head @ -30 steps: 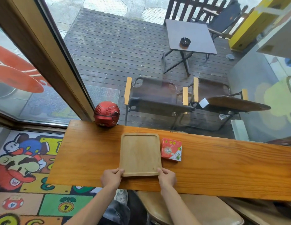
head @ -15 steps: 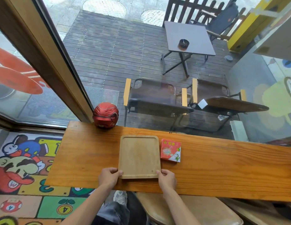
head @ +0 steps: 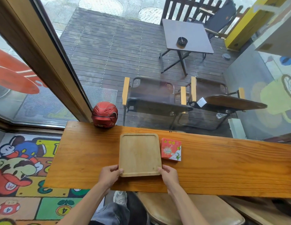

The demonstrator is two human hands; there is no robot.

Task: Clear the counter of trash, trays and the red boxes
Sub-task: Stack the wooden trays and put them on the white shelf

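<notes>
The step in hand looks like the removal of the wooden tray point(head: 140, 154) from the surface point(head: 231, 168). The tray lies flat near the middle of the surface, its long axis running near to far, with the short near edge facing the person. The left hand point(head: 109, 175) grips the near left corner, fingers curled at the rim; the right hand point(head: 168, 174) grips the near right corner the same way, thumb on the upper edge. Whether the tray is already raised off the surface cannot be told; it appears to rest there.

Just right of the tray, close to it but apparently not touching, sits a red box point(head: 171, 149), lying flat with its printed face up and its long axis also near to far. A red helmet point(head: 104, 114) stands at the far edge, left of the tray.

The next move likely calls for lifting the tray level with both hands and carrying it off, keeping its right edge from catching the box. The box remains to be cleared afterwards.
</notes>
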